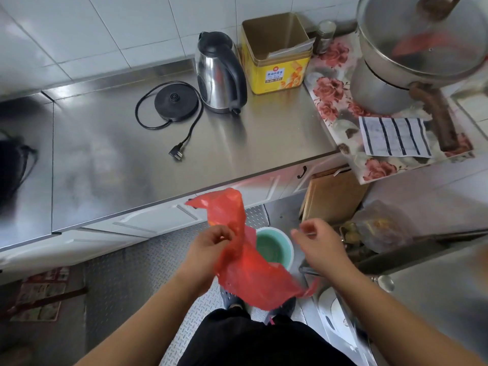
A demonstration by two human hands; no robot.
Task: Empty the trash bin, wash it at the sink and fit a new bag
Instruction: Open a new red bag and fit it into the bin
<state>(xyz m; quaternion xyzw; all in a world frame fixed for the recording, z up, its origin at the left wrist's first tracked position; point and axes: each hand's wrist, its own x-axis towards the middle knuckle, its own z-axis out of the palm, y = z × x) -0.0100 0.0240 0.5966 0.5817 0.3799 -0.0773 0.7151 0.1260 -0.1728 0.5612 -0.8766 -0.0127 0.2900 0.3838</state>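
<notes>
Both hands hover above the green trash bin [274, 247] on the floor: left hand [208, 247] pinches the red bag [245, 265], right hand [317, 241] curled, empty.

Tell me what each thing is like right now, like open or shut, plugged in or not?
Red bag: crumpled, not yet opened out, not in the bin.
Left hand: grips the red bag.
Right hand: fingers curled, blurred; a grip on the bag cannot be told.
Green bin: upright on the floor, no bag in it.
Kettle: lid shut, off its base.
Kettle base: unplugged, plug lying on the counter.
Yellow tin: open, no lid.
Pot: lid on.
</notes>
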